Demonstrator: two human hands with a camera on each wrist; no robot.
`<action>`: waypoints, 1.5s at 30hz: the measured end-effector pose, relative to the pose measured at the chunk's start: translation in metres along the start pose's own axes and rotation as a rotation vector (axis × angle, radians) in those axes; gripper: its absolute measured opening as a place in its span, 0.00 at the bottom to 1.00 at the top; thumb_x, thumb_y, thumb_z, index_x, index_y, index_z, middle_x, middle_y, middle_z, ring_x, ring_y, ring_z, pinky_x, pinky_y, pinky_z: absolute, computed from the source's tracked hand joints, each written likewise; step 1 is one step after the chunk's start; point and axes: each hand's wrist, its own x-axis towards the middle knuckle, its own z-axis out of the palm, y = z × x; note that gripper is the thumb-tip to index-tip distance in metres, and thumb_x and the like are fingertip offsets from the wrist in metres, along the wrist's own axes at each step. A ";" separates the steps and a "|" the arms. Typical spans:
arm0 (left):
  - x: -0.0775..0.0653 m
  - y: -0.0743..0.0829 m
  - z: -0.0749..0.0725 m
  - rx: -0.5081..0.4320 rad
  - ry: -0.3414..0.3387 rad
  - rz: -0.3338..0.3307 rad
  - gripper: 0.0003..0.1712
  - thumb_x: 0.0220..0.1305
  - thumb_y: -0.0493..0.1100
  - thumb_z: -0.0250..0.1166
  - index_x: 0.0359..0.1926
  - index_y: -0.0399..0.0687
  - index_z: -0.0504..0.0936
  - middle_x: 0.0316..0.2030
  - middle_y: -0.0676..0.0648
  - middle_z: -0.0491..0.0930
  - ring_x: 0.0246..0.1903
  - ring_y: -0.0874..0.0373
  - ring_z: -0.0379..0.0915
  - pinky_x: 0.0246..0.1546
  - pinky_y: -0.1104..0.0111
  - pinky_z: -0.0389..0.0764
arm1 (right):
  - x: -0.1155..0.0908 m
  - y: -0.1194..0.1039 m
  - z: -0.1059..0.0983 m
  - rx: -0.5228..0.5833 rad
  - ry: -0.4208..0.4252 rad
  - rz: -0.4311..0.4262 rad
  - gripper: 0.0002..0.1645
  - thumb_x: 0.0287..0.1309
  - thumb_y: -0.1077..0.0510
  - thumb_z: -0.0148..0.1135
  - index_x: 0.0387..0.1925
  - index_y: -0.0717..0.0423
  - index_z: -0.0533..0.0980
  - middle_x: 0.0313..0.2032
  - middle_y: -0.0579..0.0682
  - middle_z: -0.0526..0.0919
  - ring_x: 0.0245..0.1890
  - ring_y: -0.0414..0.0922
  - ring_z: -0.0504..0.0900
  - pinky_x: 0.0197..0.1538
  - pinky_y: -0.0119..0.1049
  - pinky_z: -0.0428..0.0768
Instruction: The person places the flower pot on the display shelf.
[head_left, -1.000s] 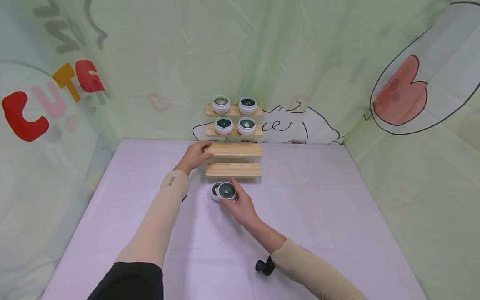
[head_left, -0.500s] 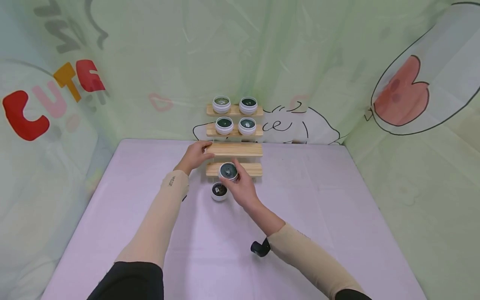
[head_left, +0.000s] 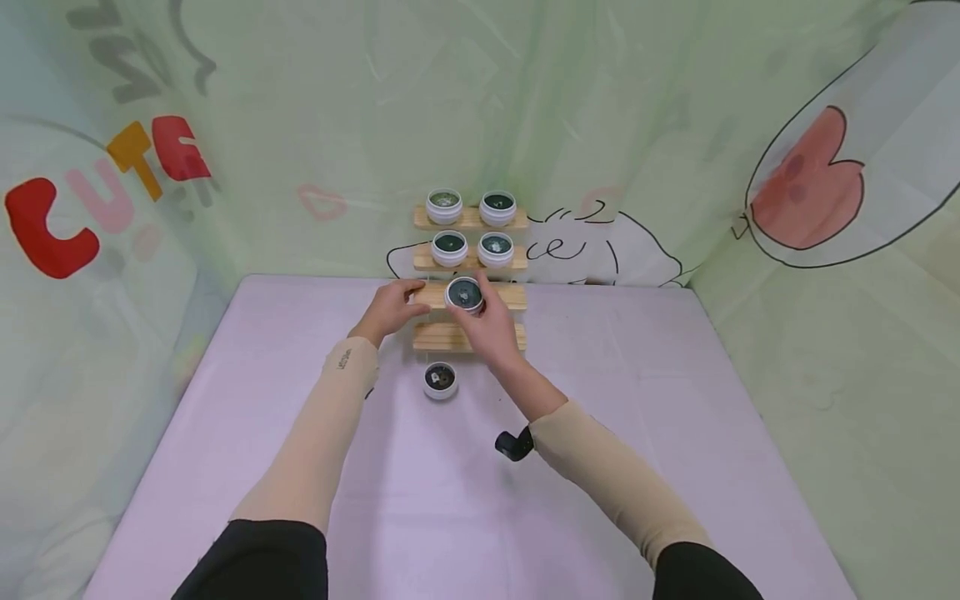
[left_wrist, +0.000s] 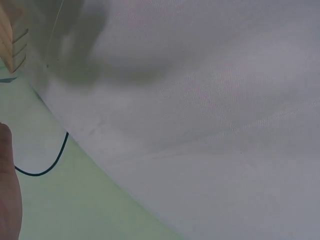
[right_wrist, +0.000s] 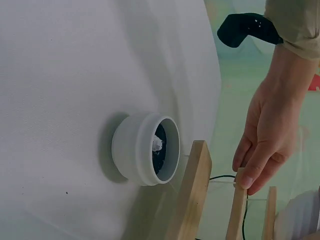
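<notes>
My right hand [head_left: 491,325] grips a small round white jar [head_left: 464,294] with a dark top, level with the third wooden board [head_left: 431,294] of a stepped stand in the head view. With thumb and fingers, my left hand [head_left: 392,310] pinches the left end of that board. The right wrist view also shows this left hand [right_wrist: 272,130] on the board's end. Another white jar [head_left: 440,381], dark inside, stands on the table in front of the stand; the right wrist view shows this jar [right_wrist: 145,149] close up. Only part of the left hand [left_wrist: 7,185] enters the left wrist view.
Two white jars stand on the top board [head_left: 470,218], and two more on the second board [head_left: 475,260]. The lowest board [head_left: 450,337] sits close above the lilac tablecloth [head_left: 600,375]. A printed green curtain [head_left: 337,125] hangs behind and beside the table.
My right hand has lifted the jar from beside the other jar on the table and carried it up past the lowest board to the third one. My left hand has stayed at the board's end.
</notes>
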 end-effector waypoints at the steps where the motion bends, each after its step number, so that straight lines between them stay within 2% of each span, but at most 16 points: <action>1: 0.000 0.000 0.000 0.001 0.000 0.000 0.33 0.65 0.44 0.67 0.67 0.36 0.69 0.64 0.37 0.71 0.61 0.44 0.68 0.64 0.58 0.71 | 0.003 0.002 0.002 -0.005 -0.001 0.008 0.49 0.60 0.54 0.68 0.76 0.56 0.52 0.74 0.50 0.58 0.71 0.44 0.59 0.71 0.34 0.61; 5: -0.001 0.003 -0.001 -0.004 -0.002 -0.002 0.33 0.65 0.44 0.67 0.67 0.35 0.69 0.64 0.37 0.71 0.62 0.44 0.68 0.64 0.58 0.70 | 0.014 0.009 0.009 -0.014 -0.008 0.042 0.49 0.61 0.53 0.67 0.75 0.57 0.52 0.74 0.51 0.57 0.72 0.44 0.57 0.72 0.34 0.59; 9: -0.002 0.005 -0.002 0.002 -0.001 0.007 0.32 0.65 0.43 0.67 0.66 0.34 0.69 0.64 0.36 0.71 0.62 0.43 0.68 0.64 0.57 0.70 | 0.021 0.013 0.015 -0.059 0.006 0.039 0.48 0.60 0.53 0.68 0.75 0.59 0.54 0.73 0.54 0.60 0.72 0.48 0.58 0.73 0.37 0.59; 14: -0.001 0.005 -0.002 0.019 -0.008 0.008 0.33 0.65 0.44 0.67 0.66 0.34 0.70 0.64 0.36 0.71 0.61 0.44 0.69 0.64 0.57 0.71 | 0.026 0.014 0.019 -0.122 0.003 0.064 0.48 0.61 0.51 0.67 0.75 0.57 0.54 0.72 0.54 0.62 0.71 0.49 0.60 0.73 0.41 0.59; 22: -0.001 0.004 -0.002 0.025 -0.005 0.007 0.33 0.65 0.43 0.67 0.66 0.34 0.70 0.64 0.36 0.71 0.62 0.44 0.68 0.65 0.58 0.70 | 0.034 0.017 0.021 -0.158 -0.010 0.089 0.49 0.61 0.50 0.67 0.75 0.57 0.53 0.71 0.55 0.62 0.71 0.50 0.60 0.73 0.43 0.61; 32: -0.002 0.005 -0.003 0.038 -0.001 0.022 0.33 0.65 0.44 0.67 0.66 0.33 0.69 0.63 0.35 0.71 0.61 0.43 0.68 0.64 0.57 0.70 | 0.040 0.019 0.024 -0.175 -0.008 0.090 0.49 0.61 0.48 0.67 0.75 0.58 0.54 0.70 0.58 0.63 0.70 0.52 0.62 0.72 0.43 0.62; 38: -0.002 0.004 -0.003 0.016 -0.004 0.016 0.33 0.65 0.44 0.67 0.66 0.34 0.70 0.63 0.36 0.72 0.61 0.43 0.68 0.64 0.57 0.70 | 0.043 0.018 0.027 -0.237 -0.006 0.069 0.49 0.61 0.46 0.66 0.75 0.59 0.54 0.70 0.59 0.64 0.69 0.53 0.64 0.71 0.43 0.64; 45: -0.002 0.003 -0.002 0.026 -0.006 0.014 0.33 0.65 0.44 0.67 0.66 0.34 0.70 0.64 0.37 0.71 0.62 0.43 0.68 0.64 0.57 0.70 | 0.042 0.012 0.028 -0.255 -0.009 0.100 0.49 0.61 0.45 0.65 0.74 0.61 0.54 0.70 0.61 0.64 0.69 0.54 0.64 0.70 0.45 0.66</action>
